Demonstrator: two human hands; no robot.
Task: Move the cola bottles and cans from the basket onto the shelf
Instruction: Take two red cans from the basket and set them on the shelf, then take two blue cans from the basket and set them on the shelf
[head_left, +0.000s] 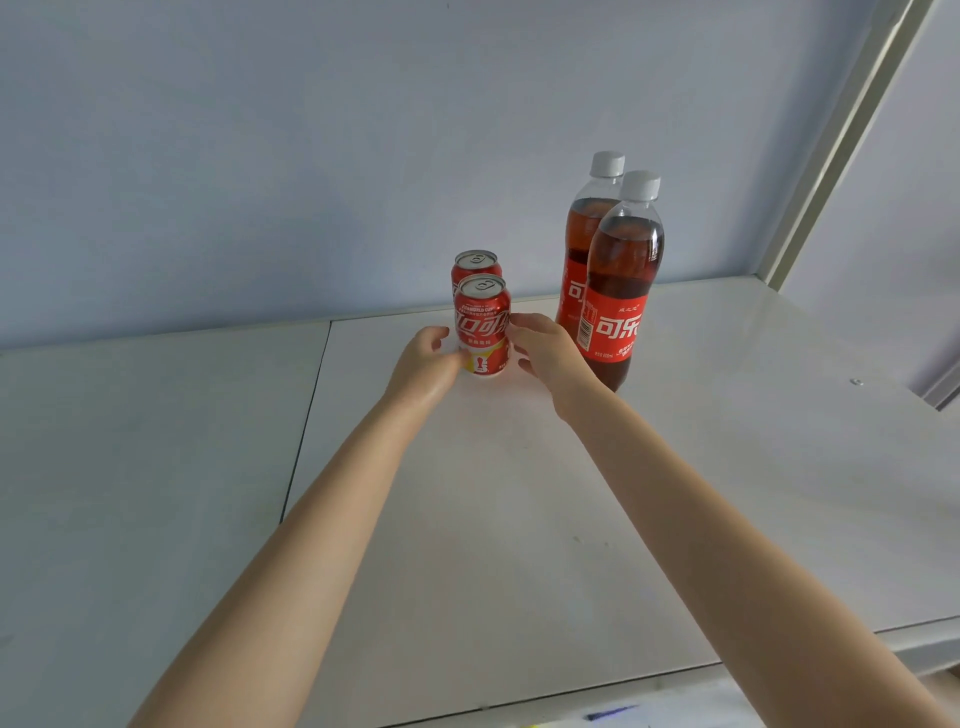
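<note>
Shelf (519, 519) carries everything upright: two cola bottles (618, 291) at 2 o'clock, one behind the other; two cans at 12 o'clock likewise. My left hand (423, 364) and right hand (545, 353) flank the front can (483, 325), each grip spread, fingertips touching its sides.

On the shelf (675, 467): two cans, front (483, 325) and rear (475, 266); two bottles, front (621, 291) and rear (584, 228); two hands, left (426, 364) and right (545, 353).
</note>
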